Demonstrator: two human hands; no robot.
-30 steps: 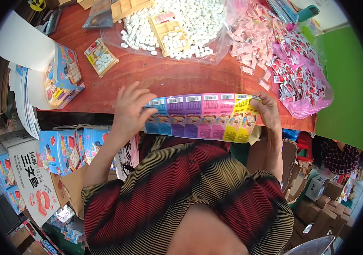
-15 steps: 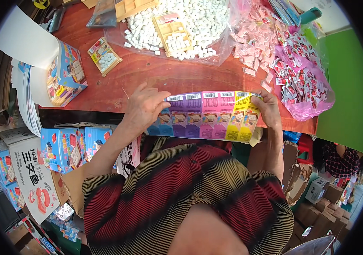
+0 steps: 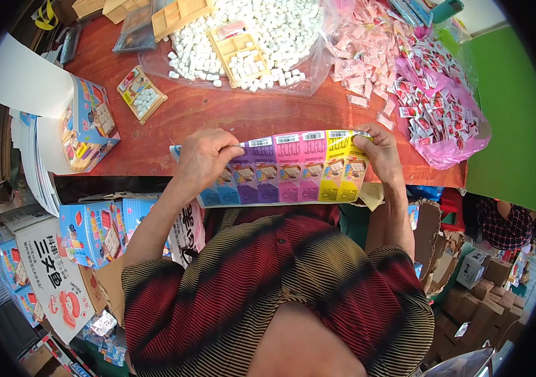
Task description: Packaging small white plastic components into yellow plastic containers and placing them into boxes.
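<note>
Blue-purple-pink-yellow glossy sheet hangs at the near edge of the red table, in front of the torso. Left hand pinches its top edge, right hand grips the top right corner; hands apart. Risks: uneven pull could crease or tear it, since only the top looks held. Left end pokes past that hand, might curl. Swinging right could knock loose pink packets.

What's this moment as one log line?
left hand: pinching colourful sheet, upper edge | right hand: gripping upper right corner | red table: beyond sheet
</note>
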